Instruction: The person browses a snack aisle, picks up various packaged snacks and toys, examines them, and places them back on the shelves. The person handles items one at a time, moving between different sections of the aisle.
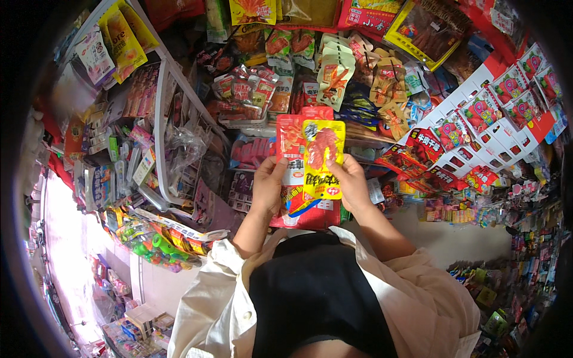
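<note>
Side by side in front of my chest are two printed snack packets. My left hand (267, 185) grips the edge of a red and white packet (291, 134), thumb on its front. Between the fingers and thumb of my right hand (352, 182) is a yellow packet (320, 147) with a picture of reddish food; it overlaps the red one. Behind their upper edges another red piece of packaging (317, 112) shows. Below them lie a yellow and red packet with a blue edge (297, 203) and a red box (324, 217), partly covered.
Hanging pale snack pouches (335, 78) and a white basket of small packets (244, 121) stand ahead. To the right slants a card display (501, 138) with strawberry-printed packets. A white rack frame (162, 134) rises at left, above a bag of green toys (156, 246).
</note>
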Demonstrator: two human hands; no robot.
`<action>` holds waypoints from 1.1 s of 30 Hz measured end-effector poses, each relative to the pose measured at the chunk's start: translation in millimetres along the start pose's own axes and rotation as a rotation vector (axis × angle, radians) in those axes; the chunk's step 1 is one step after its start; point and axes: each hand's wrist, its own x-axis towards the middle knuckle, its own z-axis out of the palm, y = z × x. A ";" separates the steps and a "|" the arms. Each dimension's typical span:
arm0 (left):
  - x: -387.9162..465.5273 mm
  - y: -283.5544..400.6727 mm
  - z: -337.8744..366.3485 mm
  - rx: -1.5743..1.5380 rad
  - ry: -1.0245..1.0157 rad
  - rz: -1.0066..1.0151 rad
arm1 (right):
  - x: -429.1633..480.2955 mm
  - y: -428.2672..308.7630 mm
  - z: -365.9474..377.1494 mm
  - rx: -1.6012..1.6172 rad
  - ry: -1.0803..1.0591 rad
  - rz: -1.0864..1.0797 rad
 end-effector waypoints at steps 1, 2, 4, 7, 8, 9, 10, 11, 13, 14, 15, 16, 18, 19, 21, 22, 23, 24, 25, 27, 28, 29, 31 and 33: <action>0.4 0.4 -1.8 -0.003 0.008 0.001 | 3.1 -3.4 -5.7 0.013 0.037 0.023; 0.6 1.1 -4.5 -0.007 0.018 0.003 | 7.3 -6.7 -10.4 0.032 0.085 0.042; -0.4 2.5 -12.2 0.037 0.051 0.007 | 12.0 -15.9 -19.8 0.050 0.130 0.052; -7.0 0.0 -23.6 0.046 0.117 -0.062 | 9.7 -31.2 -28.6 -0.005 -0.012 0.028; -8.0 -1.7 -25.4 0.054 0.112 -0.093 | 8.3 -34.8 -28.5 0.030 -0.071 0.085; -9.5 -4.2 -26.3 0.062 0.071 -0.082 | 6.1 -37.0 -27.2 0.067 -0.132 0.146; -10.5 -7.6 -25.0 0.069 0.047 -0.091 | 3.9 -38.2 -24.9 0.104 -0.184 0.198; -11.5 -10.7 -22.7 0.026 0.000 -0.101 | 0.8 -37.2 -21.3 0.153 -0.249 0.234; -14.5 -15.4 -16.6 -0.028 -0.020 -0.138 | -2.5 -30.1 -11.4 0.050 -0.282 0.311; -15.2 -16.5 -12.9 -0.125 -0.036 -0.116 | -3.1 -26.2 -7.1 -0.127 -0.323 0.273; -15.0 -17.0 -9.0 -0.245 0.001 -0.165 | -3.9 -20.3 -2.2 -0.342 -0.281 0.273; -19.4 -17.9 -6.1 -0.334 -0.011 -0.121 | -5.1 -18.7 -1.3 -0.399 -0.310 0.249; -25.4 -17.3 -3.1 -0.443 -0.054 -0.131 | -6.9 -13.7 1.0 -0.456 -0.321 0.299; -27.3 -17.1 -2.3 -0.421 -0.033 -0.173 | -7.4 -13.1 1.0 -0.470 -0.381 0.272; -29.6 -17.4 -2.9 -0.421 -0.051 -0.200 | -8.4 -14.9 0.6 -0.434 -0.433 0.296; -28.7 -17.4 -4.2 -0.418 0.011 -0.234 | -9.3 -18.6 -0.8 -0.438 -0.476 0.302; -27.4 -17.5 -6.3 -0.455 -0.025 -0.224 | -9.9 -23.0 -1.8 -0.445 -0.515 0.317; -26.5 -18.1 -8.6 -0.477 -0.037 -0.234 | -10.4 -28.6 -3.2 -0.452 -0.554 0.331; -25.2 -19.1 -10.8 -0.511 -0.071 -0.232 | -10.4 -34.9 -4.4 -0.565 -0.598 0.279; -20.7 -22.1 -13.6 -0.523 -0.048 -0.249 | -10.4 -48.4 -5.7 -0.790 -0.685 0.170; -17.6 -23.7 -14.7 -0.512 -0.071 -0.238 | -12.1 -53.8 -5.2 -0.849 -0.657 0.207; -14.9 -26.0 -15.2 -0.474 -0.034 -0.268 | -13.6 -59.4 -4.4 -0.917 -0.675 0.144; -13.5 -33.7 -14.3 -0.444 -0.062 -0.212 | -14.3 -73.6 -2.8 -1.074 -0.684 0.071; -11.9 -41.3 -14.5 -0.412 -0.075 -0.174 | -11.4 -90.3 0.3 -1.186 -0.669 0.046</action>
